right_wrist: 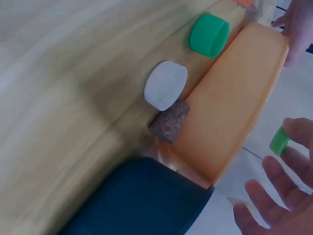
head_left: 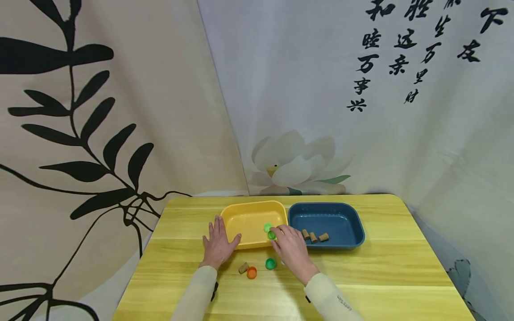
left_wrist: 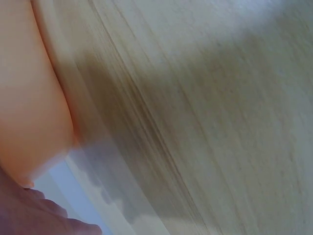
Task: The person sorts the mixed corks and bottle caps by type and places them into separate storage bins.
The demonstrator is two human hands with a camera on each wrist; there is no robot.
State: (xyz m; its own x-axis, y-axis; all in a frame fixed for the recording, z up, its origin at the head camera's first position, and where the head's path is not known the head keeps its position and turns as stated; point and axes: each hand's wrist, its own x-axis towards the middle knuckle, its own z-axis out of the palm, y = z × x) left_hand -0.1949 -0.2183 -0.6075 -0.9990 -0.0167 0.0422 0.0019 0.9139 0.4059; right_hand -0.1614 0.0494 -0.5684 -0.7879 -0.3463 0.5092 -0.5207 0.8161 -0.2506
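My right hand [head_left: 292, 249] is over the right part of the yellow tray [head_left: 245, 207], pinching a green bottle cap [right_wrist: 279, 141] between thumb and finger. Its other fingers are spread in the right wrist view. A light green cap [head_left: 267, 227] lies inside the tray, beside the pinched one. At the tray's left rim, my left hand [head_left: 218, 248] rests with its fingers extended and thumb out; the left wrist view shows only part of it. In front of the tray lie a darker green cap [head_left: 271, 264], an orange cap [head_left: 251, 273] and a cork [head_left: 243, 267].
A blue tray [head_left: 341, 207] stands right of the yellow one, with three corks [head_left: 323, 237] in its front left part. A white cap [right_wrist: 166, 85] and another cork [right_wrist: 169, 121] lie near the yellow tray's front, mostly hidden by my right hand in the head view.
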